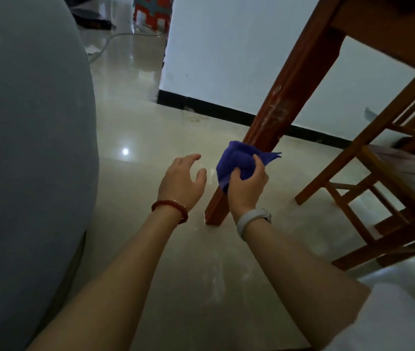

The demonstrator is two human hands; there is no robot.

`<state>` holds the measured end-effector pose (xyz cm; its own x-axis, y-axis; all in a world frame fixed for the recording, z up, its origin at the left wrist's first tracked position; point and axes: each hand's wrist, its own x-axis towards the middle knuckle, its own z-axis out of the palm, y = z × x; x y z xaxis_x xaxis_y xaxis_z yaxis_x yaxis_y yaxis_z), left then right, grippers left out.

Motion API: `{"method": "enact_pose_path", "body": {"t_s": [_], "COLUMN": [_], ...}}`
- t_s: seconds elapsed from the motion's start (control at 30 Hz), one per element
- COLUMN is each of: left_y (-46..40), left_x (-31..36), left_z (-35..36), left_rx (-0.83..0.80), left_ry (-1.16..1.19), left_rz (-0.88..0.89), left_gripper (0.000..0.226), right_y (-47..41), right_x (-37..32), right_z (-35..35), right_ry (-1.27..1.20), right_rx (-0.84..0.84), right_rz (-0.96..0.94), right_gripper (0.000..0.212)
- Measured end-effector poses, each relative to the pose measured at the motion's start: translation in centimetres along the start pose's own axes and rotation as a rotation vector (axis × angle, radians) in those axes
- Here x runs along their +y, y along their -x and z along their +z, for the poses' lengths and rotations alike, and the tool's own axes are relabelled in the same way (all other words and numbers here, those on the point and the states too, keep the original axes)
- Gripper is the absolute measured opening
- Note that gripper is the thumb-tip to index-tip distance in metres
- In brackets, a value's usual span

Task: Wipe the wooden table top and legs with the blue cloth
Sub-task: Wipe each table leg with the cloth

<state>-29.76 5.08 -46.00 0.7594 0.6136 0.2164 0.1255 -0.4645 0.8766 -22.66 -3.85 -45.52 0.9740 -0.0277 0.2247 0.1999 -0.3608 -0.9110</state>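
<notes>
The right hand (pixel 245 184) grips the bunched blue terry cloth (pixel 236 160), wrapped round the lower part of the square reddish-brown wooden table leg (pixel 287 92). The left hand (pixel 182 181) hovers beside it, fingers loosely spread, holding nothing. Risk: the soft wad may skip the leg's moulded grooves and pale scuffed patches; the glossy cream tiled floor (pixel 163 249) looks slippery underfoot.
</notes>
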Motion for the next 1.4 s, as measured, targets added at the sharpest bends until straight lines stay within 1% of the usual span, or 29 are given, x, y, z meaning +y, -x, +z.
{"method": "enact_pose_path", "body": {"t_s": [0.07, 0.23, 0.3, 0.37, 0.43, 0.5, 0.53, 0.57, 0.6, 0.67, 0.7, 0.73, 0.77, 0.83, 0.87, 0.9, 0.93, 0.97, 1.0, 1.03, 1.1, 1.13, 1.17, 1.2, 1.23, 1.3, 1.33, 1.4], "left_y": [-1.2, -4.8, -5.9, -7.2, -8.5, -9.6, -10.0, -10.3, -10.4, -10.4, -10.2, -10.0, -10.0, -10.0, -10.1, -10.3, -10.7, -11.0, -11.3, -11.6, -12.4, -12.9, -13.6, -14.4, -15.3, -16.9, -17.2, -16.8], "left_x": [-0.5, -0.4, 0.6, 1.8, 2.9, 3.2, 3.1, 2.9, 2.7, 2.1, 1.9, 1.5, 1.3, 1.1, 1.2, 1.5, 1.9, 2.4, 2.9, 3.5, 4.9, 5.7, 6.7, 7.6, 8.7, 10.6, 11.2, 10.9], "left_z": [0.1, 2.1, 3.3, 4.5, 5.6, 6.6, 6.9, 7.2, 7.4, 7.6, 7.7, 7.7, 7.7, 7.4, 7.1, 6.8, 6.5, 6.1, 5.8, 5.6, 5.4, 5.3, 5.3, 5.2, 5.3, 6.0, 6.9, 9.1], "left_rx": [-0.020, -0.112, -0.166, -0.219, -0.246, -0.256, -0.267, -0.285, -0.304, -0.316, -0.310, -0.307, -0.320, -0.427, -0.491, -0.527, -0.521, -0.472, -0.378, -0.252, 0.011, 0.119, 0.196, 0.239, 0.253, 0.194, 0.138, 0.049], "left_ry": [0.013, 0.080, 0.102, 0.121, 0.155, 0.197, 0.222, 0.251, 0.280, 0.316, 0.327, 0.339, 0.353, 0.419, 0.487, 0.578, 0.665, 0.728, 0.740, 0.721, 0.685, 0.687, 0.696, 0.711, 0.732, 0.767, 0.735, 0.588], "left_rz": [0.026, 0.118, 0.168, 0.205, 0.209, 0.199, 0.183, 0.161, 0.140, 0.109, 0.094, 0.084, 0.077, 0.058, 0.052, 0.041, 0.031, 0.035, 0.058, 0.091, 0.150, 0.173, 0.196, 0.217, 0.238, 0.314, 0.362, 0.443], "left_gripper": [0.041, 0.043, 0.047, 0.050, 0.053, 0.055, 0.055, 0.056, 0.056, 0.053, 0.051, 0.050, 0.049, 0.049, 0.051, 0.051, 0.049, 0.045, 0.040, 0.035, 0.030, 0.029, 0.029, 0.029, 0.029, 0.027, 0.028, 0.032], "right_y": [-1.5, -6.3, -8.6, -10.8, -12.3, -12.7, -12.3, -11.5, -10.5, -8.0, -7.2, -7.0, -7.1, -8.0, -8.6, -9.0, -9.3, -9.5, -9.7, -10.1, -11.1, -11.8, -12.5, -13.0, -13.4, -13.7, -13.9, -14.2], "right_x": [-0.5, -2.3, -3.6, -5.0, -5.5, -4.1, -2.1, 0.3, 3.1, 7.6, 8.8, 8.9, 7.9, 4.5, 2.7, 0.9, -0.2, -1.0, -1.4, -1.7, -1.9, -2.0, -2.1, -2.1, -1.9, -1.4, -1.3, -1.1], "right_z": [0.1, -1.9, -2.6, -2.9, -2.5, -1.4, -0.8, -0.3, 0.0, 0.0, -0.4, -0.8, -1.1, -1.7, -1.8, -1.8, -1.7, -1.6, -1.7, -1.8, -2.3, -2.5, -2.7, -2.7, -2.6, -2.3, -2.2, -2.3], "right_ry": [-0.057, -0.186, -0.200, -0.184, -0.121, -0.050, -0.013, 0.031, 0.092, 0.305, 0.359, 0.325, 0.223, -0.054, -0.146, -0.188, -0.189, -0.179, -0.177, -0.181, -0.119, -0.055, 0.016, 0.089, 0.149, 0.195, 0.176, 0.104], "right_rx": [0.079, 0.320, 0.422, 0.460, 0.427, 0.318, 0.250, 0.165, 0.045, -0.199, -0.240, -0.212, -0.152, -0.069, -0.081, -0.131, -0.192, -0.240, -0.254, -0.229, -0.039, 0.041, 0.067, 0.041, -0.010, -0.085, -0.102, -0.112], "right_rz": [-0.036, -0.216, -0.295, -0.394, -0.492, -0.518, -0.469, -0.376, -0.249, -0.006, 0.068, 0.111, 0.106, 0.001, -0.056, -0.112, -0.145, -0.161, -0.176, -0.200, -0.282, -0.315, -0.342, -0.362, -0.376, -0.381, -0.384, -0.395], "right_gripper": [0.053, 0.056, 0.055, 0.053, 0.050, 0.047, 0.045, 0.043, 0.040, 0.034, 0.032, 0.031, 0.029, 0.030, 0.032, 0.032, 0.032, 0.032, 0.031, 0.029, 0.031, 0.038, 0.046, 0.054, 0.060, 0.067, 0.067, 0.062]}}
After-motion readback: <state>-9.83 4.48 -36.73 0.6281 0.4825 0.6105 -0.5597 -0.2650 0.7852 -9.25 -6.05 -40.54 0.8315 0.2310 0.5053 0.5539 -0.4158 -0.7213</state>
